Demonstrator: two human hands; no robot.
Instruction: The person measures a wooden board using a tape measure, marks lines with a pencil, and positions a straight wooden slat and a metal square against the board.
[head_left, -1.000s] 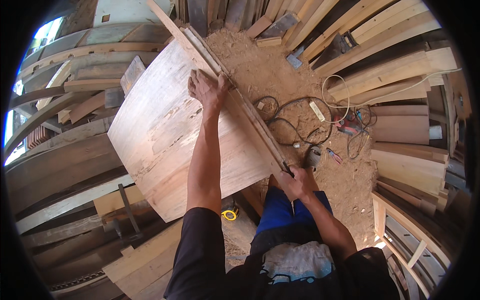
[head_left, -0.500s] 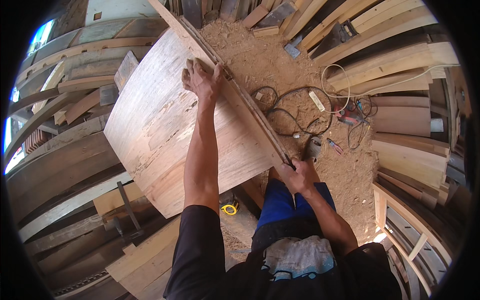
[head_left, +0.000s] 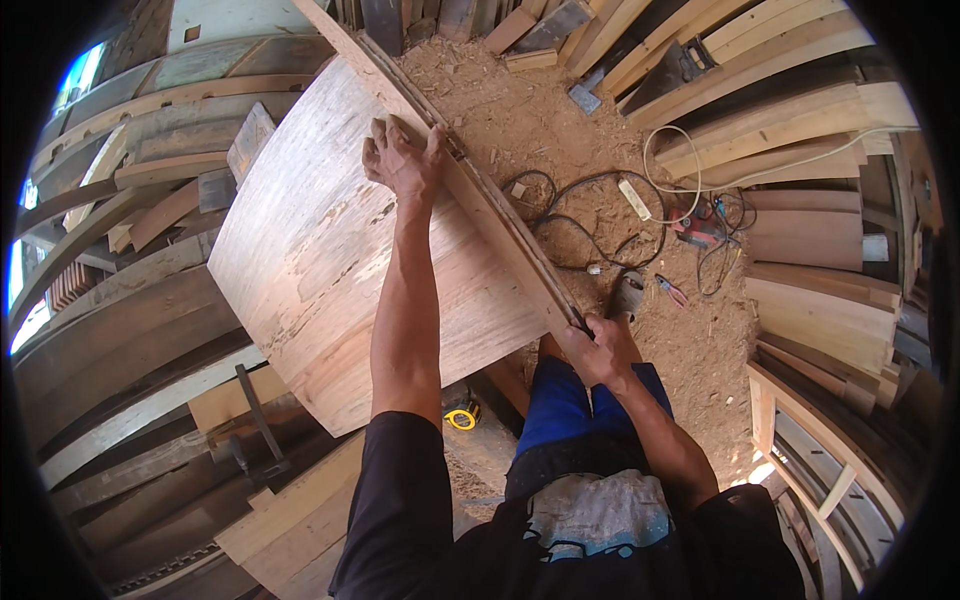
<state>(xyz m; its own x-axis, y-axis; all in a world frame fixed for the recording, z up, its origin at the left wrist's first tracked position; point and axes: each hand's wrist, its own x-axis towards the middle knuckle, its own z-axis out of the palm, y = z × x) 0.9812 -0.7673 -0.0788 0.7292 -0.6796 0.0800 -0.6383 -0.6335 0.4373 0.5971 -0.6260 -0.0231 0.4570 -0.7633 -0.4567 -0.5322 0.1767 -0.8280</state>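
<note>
A broad pale plywood sheet (head_left: 310, 240) lies at a slant in front of me, with a long narrow wooden strip (head_left: 497, 235) along its right edge. My left hand (head_left: 402, 162) grips the strip partway up, thumb over its outer side and bent fingers on the sheet's face. Close to my body, my right hand (head_left: 600, 350) is closed around the strip's near end; the fingers underneath are hidden. A dark line runs along the strip's outer side, and what makes it is unclear.
Sawdust covers the floor (head_left: 560, 120), where a hammer (head_left: 586, 95), a white power strip (head_left: 634, 200), looped cables, a red power tool (head_left: 695, 230) and pliers (head_left: 671, 291) lie. A yellow tape measure (head_left: 461, 417) sits below the sheet. Stacked boards (head_left: 800, 230) line both sides.
</note>
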